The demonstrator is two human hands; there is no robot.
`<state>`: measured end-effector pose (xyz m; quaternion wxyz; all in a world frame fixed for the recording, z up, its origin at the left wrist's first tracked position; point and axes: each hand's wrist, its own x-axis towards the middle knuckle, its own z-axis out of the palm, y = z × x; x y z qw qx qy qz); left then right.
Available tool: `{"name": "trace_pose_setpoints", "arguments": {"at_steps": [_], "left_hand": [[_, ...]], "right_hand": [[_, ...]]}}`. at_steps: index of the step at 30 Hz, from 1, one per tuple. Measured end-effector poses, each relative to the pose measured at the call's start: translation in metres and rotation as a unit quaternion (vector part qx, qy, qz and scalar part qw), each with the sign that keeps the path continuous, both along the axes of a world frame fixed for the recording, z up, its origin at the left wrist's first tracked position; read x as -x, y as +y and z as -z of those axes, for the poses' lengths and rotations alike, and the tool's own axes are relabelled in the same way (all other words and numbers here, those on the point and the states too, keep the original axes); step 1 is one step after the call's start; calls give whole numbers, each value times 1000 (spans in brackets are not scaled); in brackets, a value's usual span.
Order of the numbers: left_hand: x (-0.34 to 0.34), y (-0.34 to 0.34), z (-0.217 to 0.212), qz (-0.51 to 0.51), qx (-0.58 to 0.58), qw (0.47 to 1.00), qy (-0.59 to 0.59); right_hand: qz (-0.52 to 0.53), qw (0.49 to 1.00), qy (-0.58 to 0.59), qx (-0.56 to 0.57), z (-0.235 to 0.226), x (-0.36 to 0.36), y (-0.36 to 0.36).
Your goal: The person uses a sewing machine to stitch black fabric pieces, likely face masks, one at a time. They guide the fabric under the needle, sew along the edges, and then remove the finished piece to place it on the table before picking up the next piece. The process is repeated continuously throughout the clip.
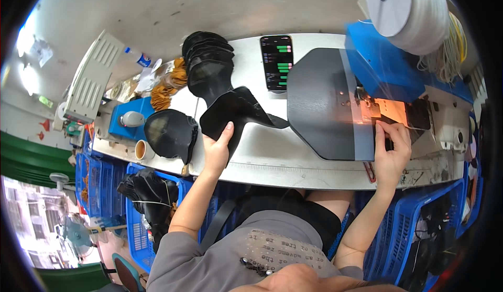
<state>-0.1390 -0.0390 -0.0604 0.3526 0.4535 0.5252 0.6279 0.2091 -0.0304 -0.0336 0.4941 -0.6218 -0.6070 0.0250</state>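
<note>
My left hand (216, 149) grips a curved black shoe-upper piece (230, 111), thumb on top, and holds it above the white table. The piece's narrow end reaches right toward a grey octagonal plate (319, 103). At the plate's right side, my right hand (390, 144) is bent with its fingers curled together, below the lit needle area (369, 111) of a sewing machine (443, 121). Whatever those fingers hold is too small or hidden to name. Behind my left hand stands a stack of black upper pieces (209, 56); another black piece (168, 132) lies to its left.
A phone (276, 64) leans behind the plate. A blue machine cover (382, 61) and a white thread spool (406, 6) rise at right. Left are a paper cup (143, 150), brown pieces (166, 90) and a second machine (97, 77). Blue crates (139, 239) flank my legs.
</note>
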Motion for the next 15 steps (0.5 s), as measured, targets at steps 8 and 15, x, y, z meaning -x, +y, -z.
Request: {"name": "trace_pose_setpoints", "arguments": {"at_steps": [8, 15], "left_hand": [[41, -7, -38, -108, -190, 893, 392], [176, -47, -3, -41, 17, 759, 650]], "right_hand": [[4, 1000, 2, 23, -2, -3, -1], [-8, 1000, -1, 18, 1, -3, -1]]}}
